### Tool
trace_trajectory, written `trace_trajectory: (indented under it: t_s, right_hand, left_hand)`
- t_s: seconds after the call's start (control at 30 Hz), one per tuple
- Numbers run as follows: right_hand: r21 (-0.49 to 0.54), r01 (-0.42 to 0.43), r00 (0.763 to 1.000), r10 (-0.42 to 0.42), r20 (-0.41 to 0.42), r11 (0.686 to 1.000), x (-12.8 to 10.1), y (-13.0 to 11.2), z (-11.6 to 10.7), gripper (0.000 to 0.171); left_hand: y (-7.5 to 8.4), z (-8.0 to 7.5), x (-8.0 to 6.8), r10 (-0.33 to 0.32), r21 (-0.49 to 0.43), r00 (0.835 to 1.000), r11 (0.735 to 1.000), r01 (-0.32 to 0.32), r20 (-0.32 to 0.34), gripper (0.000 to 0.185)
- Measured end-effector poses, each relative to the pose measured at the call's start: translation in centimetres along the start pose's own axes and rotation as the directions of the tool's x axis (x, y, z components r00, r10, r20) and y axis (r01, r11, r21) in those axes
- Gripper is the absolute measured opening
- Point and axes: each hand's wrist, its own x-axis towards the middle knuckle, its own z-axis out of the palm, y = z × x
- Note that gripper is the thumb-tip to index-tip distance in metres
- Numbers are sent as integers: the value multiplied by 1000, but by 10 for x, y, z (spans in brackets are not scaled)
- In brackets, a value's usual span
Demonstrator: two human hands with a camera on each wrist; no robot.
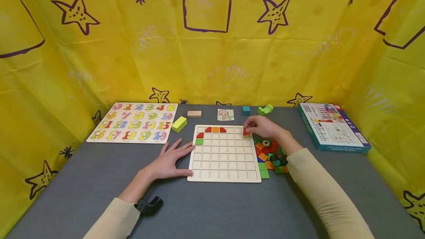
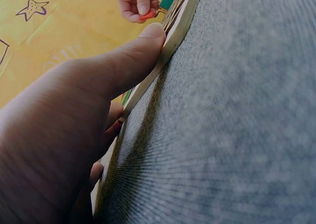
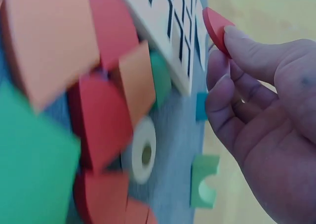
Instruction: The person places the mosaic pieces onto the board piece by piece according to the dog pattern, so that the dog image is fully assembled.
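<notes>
A pale wooden grid board [image 1: 224, 179] lies on the table in front of me. Along its upper left cells sit a green square [image 1: 199, 141], an orange square [image 1: 216, 130] and several red quarter-round tiles [image 1: 223, 130]. My left hand [image 1: 167, 162], fingers spread, touches the board's left edge; the left wrist view has its thumb [image 2: 140, 53] against the rim. Above the board's upper right corner, my right hand [image 1: 262, 127] pinches a red quarter-round tile [image 3: 216, 30] between thumb and fingertips. Loose coloured tiles [image 1: 265, 156] are heaped beside the board's right edge, partly hidden by the right forearm.
A number puzzle board [image 1: 132, 123] lies at the back left. Behind the grid board are a yellow-green block [image 1: 179, 124], a plain wooden block [image 1: 194, 114], a picture card [image 1: 225, 115], a blue cube [image 1: 246, 110] and a green arch [image 1: 265, 110]. A box [image 1: 333, 126] lies at right.
</notes>
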Motion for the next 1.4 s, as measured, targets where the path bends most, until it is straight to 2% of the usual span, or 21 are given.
trace_trajectory:
  t_s: [0.2,0.6,0.9,1.07,1.4]
  right_hand:
    - [31,12,999,-13,30,999,12,-16,14,5]
    - [37,133,986,-136,100,990,34,-58,47,5]
    - [35,217,962,-220,162,976,48,-87,69,3]
    - [14,214,956,-212,200,977,54,-98,80,3]
    - [-22,207,957,-197,211,978,63,-109,99,4]
  left_hand:
    - [-1,2,-1,3,0,1000,1000,-3,-7,94]
    - [-1,1,-1,-10,-4,1000,1000,10,2,94]
    - [0,0,-1,-26,-8,1000,1000,26,15,96]
    - [0,-1,-1,-31,-9,999,999,32,16,96]
    - [-2,0,1,-22,-7,1000,1000,22,14,97]
